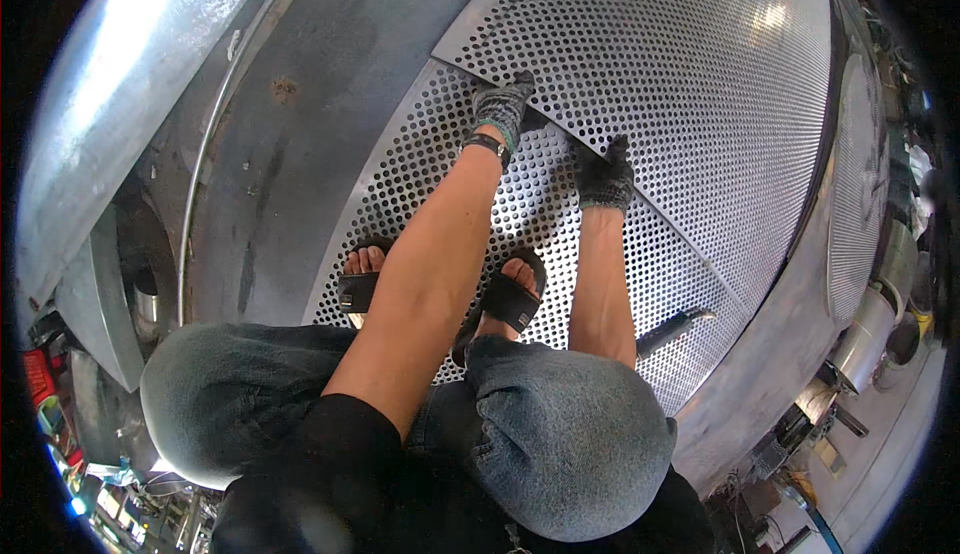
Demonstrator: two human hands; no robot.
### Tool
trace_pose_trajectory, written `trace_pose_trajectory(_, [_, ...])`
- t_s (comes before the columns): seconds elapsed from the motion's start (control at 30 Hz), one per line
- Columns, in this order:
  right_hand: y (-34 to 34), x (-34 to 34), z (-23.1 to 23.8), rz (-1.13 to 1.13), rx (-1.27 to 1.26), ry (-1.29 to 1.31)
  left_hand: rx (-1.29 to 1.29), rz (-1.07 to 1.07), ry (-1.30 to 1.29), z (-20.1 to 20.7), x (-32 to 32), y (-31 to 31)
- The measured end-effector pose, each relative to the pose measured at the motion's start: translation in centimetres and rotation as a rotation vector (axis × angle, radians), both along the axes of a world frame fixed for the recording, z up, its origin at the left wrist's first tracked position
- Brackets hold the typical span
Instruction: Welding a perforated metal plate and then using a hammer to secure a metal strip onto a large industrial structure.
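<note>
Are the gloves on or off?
On: the dark gray gloves cover the left hand and right hand, while the forearms are bare.

Two hands [502,109] [606,176], two sandals [357,292] [510,302] — two overlapping sheets [680,74] [420,144]

And there goes the upper holed sheet [680,54], clean out at the top; along its edge, some fingers of the left hand [503,109] and right hand [607,174] melt into shadow; the right forearm [602,284] covers one end of a dark tool [672,334]; lower left, clutter [125,494] blurs.
</note>
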State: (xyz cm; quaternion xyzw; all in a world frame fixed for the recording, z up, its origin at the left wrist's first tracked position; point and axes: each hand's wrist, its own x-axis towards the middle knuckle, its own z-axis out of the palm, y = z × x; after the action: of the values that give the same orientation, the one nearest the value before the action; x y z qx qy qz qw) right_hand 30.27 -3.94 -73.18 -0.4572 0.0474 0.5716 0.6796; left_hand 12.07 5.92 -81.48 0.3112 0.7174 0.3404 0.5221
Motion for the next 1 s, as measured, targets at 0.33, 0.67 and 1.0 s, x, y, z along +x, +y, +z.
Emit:
trace_pose_trajectory(0.33, [0.5, -3.5, -1.2, -0.009, 0.006, 0.100, -0.186, 0.006, 0.326, 0.6, -3.9, 0.1])
trace_pose_trajectory(0.67, [-4.8, 1.4, 3.9, 0.499, -0.207, -0.203, -0.184, -0.951, 0.415, 17.3, -1.6, 2.7])
trace_pose_trajectory(1.0, [-11.9, 6.9, 6.6, -0.007, -0.428, -0.597, 0.498, -0.765, 1.030, 11.0, 0.1, 4.0])
